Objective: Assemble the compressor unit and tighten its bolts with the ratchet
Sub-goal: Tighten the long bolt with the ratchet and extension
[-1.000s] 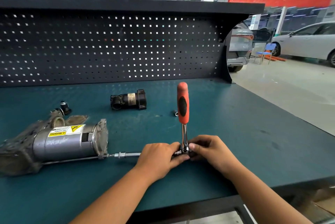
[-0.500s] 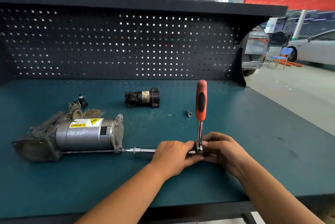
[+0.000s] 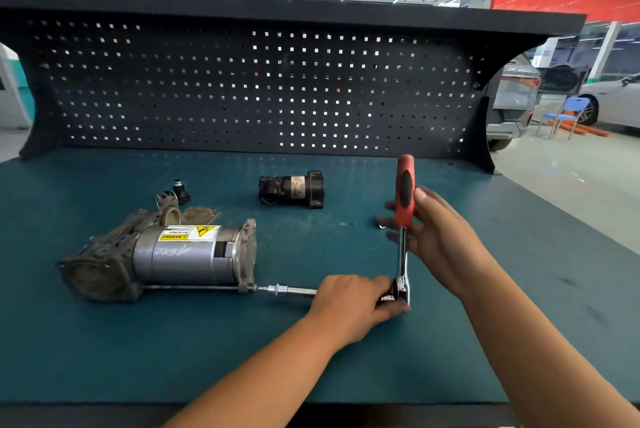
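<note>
On a teal-topped table [image 3: 485, 341] backed by a black pegboard [image 3: 242, 88], a compressor unit [image 3: 166, 257] lies on its side toward the left. Its body is a grey metal cylinder bearing a yellow-and-white warning label, joined at the left end to a grimy, corroded cast housing and capped at the right by a flanged end plate. A long bolt [image 3: 194, 287] runs along the near side of the cylinder and emerges at the flange, where a chrome extension bar [image 3: 291, 290] meets it.

That bar leads right to the head of a ratchet [image 3: 402, 254], whose chrome shank stands nearly upright and ends in a red-and-black grip. The left hand [image 3: 353, 303] is curled closed around the ratchet head and the end of the bar, low against the table. The right hand [image 3: 440, 233] sits higher, fingers half spread and only loosely folded, palm against the red grip rather than clenched round it.

Farther back rest a smaller black cylindrical part [image 3: 292, 189], a small dark cap [image 3: 180, 189], a flat tan gasket-like piece [image 3: 200, 214] just behind the compressor, and a small metal socket [image 3: 380, 222] partly hidden by the right hand. No containers appear on the table. Parked cars [image 3: 616, 101] and a blue chair [image 3: 568, 112] are visible beyond at the right.
</note>
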`<state>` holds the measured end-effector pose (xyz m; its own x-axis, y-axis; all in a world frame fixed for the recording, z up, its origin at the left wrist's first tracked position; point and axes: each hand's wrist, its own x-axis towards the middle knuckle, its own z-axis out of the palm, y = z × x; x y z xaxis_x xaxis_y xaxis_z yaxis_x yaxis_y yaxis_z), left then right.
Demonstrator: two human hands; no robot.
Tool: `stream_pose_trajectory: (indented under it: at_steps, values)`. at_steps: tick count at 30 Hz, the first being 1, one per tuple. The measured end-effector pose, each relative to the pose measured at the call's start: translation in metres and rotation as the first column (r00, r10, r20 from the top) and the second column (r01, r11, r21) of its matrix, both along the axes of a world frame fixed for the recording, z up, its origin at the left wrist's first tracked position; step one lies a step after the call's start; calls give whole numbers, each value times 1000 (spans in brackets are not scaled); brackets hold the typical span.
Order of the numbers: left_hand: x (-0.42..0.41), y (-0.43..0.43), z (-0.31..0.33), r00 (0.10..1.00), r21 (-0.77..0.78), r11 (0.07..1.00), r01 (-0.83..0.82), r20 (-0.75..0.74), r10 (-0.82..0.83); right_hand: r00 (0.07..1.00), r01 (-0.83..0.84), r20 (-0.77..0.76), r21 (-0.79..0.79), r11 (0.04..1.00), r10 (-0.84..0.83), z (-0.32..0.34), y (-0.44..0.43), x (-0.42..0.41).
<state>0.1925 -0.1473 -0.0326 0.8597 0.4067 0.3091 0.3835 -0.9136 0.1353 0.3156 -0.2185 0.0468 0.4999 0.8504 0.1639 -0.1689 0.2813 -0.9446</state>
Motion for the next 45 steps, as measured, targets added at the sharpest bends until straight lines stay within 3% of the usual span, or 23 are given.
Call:
stream_pose_trajectory:
  at_steps: [3, 10, 14, 17, 20, 25, 28, 31, 33, 35, 38, 40, 45]
  values:
    - [-1, -2, 1, 1000, 6, 1000, 7, -6, -7, 997, 71, 31, -14, 997, -70, 19, 23, 6]
    - [-4, -5, 5, 999, 37, 998, 46, 16, -46, 974, 218, 8, -299, 929, -227, 15, 69, 25]
    - [-4, -6, 7, 998, 23, 998, 66, 5, -67, 967, 229, -32, -338, 913, -254, 9, 70, 24]
    - [-3, -5, 6, 999, -5, 999, 35, -31, -35, 977, 196, -48, -186, 963, -208, 19, 54, 7]
    - [-2, -4, 5, 1000, -51, 999, 17, -19, -18, 967, 210, 138, 41, 977, -214, 24, 22, -27]
    - [-1, 0, 6, 999, 35, 999, -19, -47, 21, 846, 256, 364, 367, 894, -391, -6, -37, -76]
    - [-1, 4, 9, 990, 54, 998, -45, -128, 51, 736, 130, 543, 474, 871, -405, -34, -68, -93]
    - [-1, 6, 9, 986, 66, 997, -47, -155, 57, 613, 8, 692, 476, 879, -381, -48, -83, -98]
    - [-1, 7, 8, 988, 71, 997, -33, -148, 43, 573, 16, 708, 494, 869, -413, -46, -79, -95]
    - [-2, 7, 6, 992, 75, 997, -28, -124, 37, 616, 83, 643, 521, 850, -455, -33, -65, -91]
    - [-2, 7, 3, 997, 92, 995, -35, -61, 41, 737, 276, 481, 427, 861, -475, 0, -28, -72]
    - [-1, 7, 3, 997, 78, 996, -43, -60, 48, 841, 280, 383, 296, 913, -382, 22, 1, -47]
    - [-2, 8, 5, 994, 74, 996, -41, -96, 49, 939, 226, 268, -8, 974, -215, 27, 50, 2]
